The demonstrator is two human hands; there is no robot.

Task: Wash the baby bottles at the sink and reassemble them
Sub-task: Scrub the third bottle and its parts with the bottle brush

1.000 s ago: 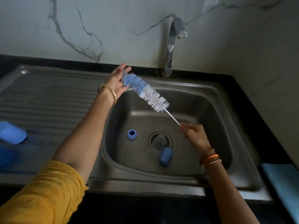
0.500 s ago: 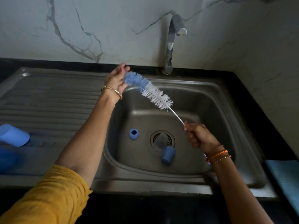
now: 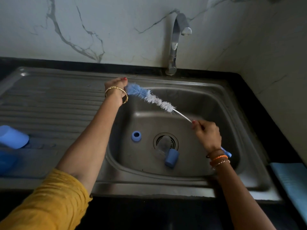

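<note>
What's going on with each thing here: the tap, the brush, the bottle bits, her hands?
Tap: no water running.
Bottle brush: held over the basin, slanting.
Left hand: at the brush's blue tip.
Right hand: gripping the brush's handle.
Bottle: lying on its side by the drain, blue cap on.
Blue ring: lying loose in the basin.
Blue cup: tipped over on the drainboard.

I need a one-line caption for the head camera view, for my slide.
Over a steel sink, right hand holds a bottle brush; left hand touches its bristle tip.
</note>
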